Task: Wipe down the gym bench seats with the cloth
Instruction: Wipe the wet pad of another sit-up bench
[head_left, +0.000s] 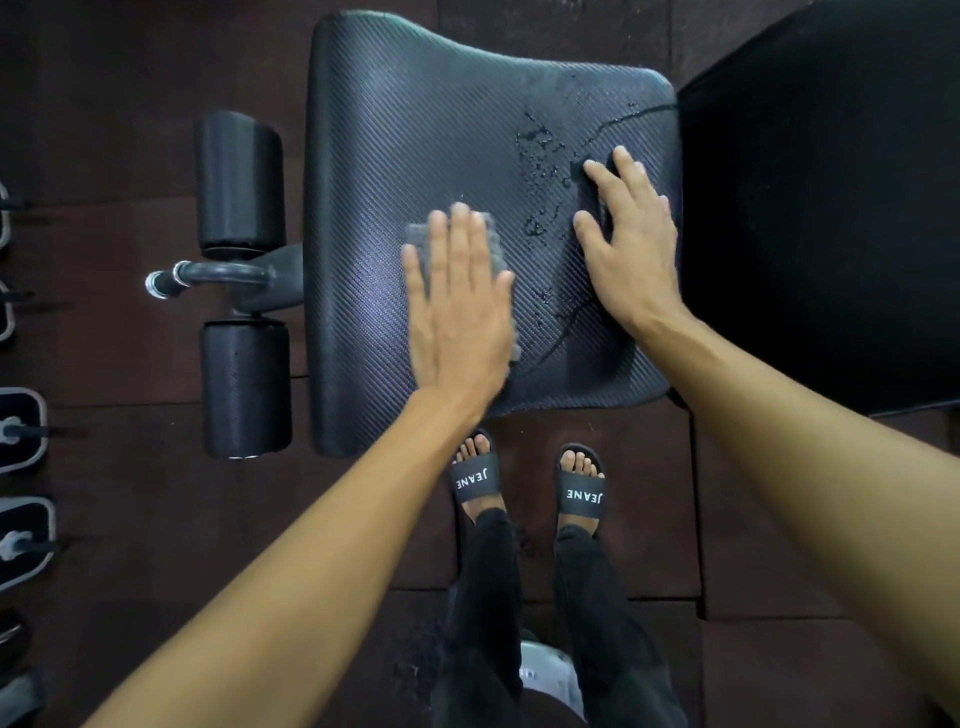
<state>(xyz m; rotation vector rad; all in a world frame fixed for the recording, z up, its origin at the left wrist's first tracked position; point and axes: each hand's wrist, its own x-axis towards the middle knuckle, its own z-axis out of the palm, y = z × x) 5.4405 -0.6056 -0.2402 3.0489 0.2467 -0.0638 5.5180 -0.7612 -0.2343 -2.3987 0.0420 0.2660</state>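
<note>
White capital letters "JEANE" across the strap of the black slide sandal on the left foot (475, 480), the same white "JEANE" on the strap of the matching black slide sandal on the right foot (583, 493), both upside down from the head view

The room was dim, with soft light falling from above onto the bench seat (415, 156), whose ribbed surface carried a pale bluish sheen toward its left half. Wet streaks right of the seat's centre glinted. The backrest pad (821, 208) to the seat's right sank into near-black without detail. Forearms below the seat looked stretched by wide-angle distortion, and the floor (130, 493) left of it was murky and soft.
</note>
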